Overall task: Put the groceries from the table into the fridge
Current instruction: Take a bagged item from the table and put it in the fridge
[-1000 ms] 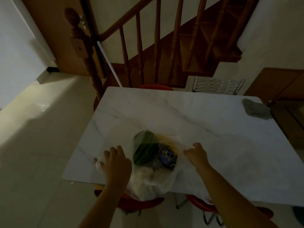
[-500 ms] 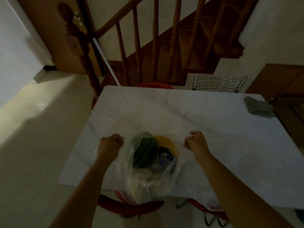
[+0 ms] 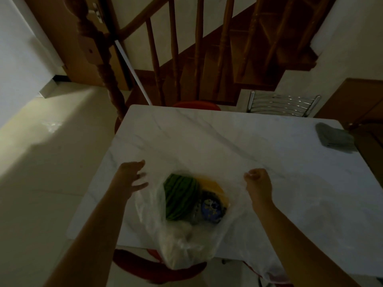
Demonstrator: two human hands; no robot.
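A clear plastic bag (image 3: 186,241) lies on the near edge of the white marble table (image 3: 228,146) and hangs over it. Inside I see a green vegetable bundle (image 3: 180,195), something yellow (image 3: 211,184) and a round blue-labelled pack (image 3: 211,210). My right hand (image 3: 258,183) is closed on the bag's right rim, pulling it open. My left hand (image 3: 132,175) hovers at the bag's left rim with fingers spread; it is blurred and seems to hold nothing.
A grey cloth (image 3: 333,137) lies at the table's far right corner. Red stools (image 3: 157,266) stand under the near edge, another (image 3: 196,105) at the far side beside a metal chair (image 3: 284,103). A wooden staircase railing (image 3: 107,75) rises behind.
My left hand let go of the bag's left rim and opened its fingers. My right hand kept its grip and pulled the rim to the right, widening the bag's mouth.
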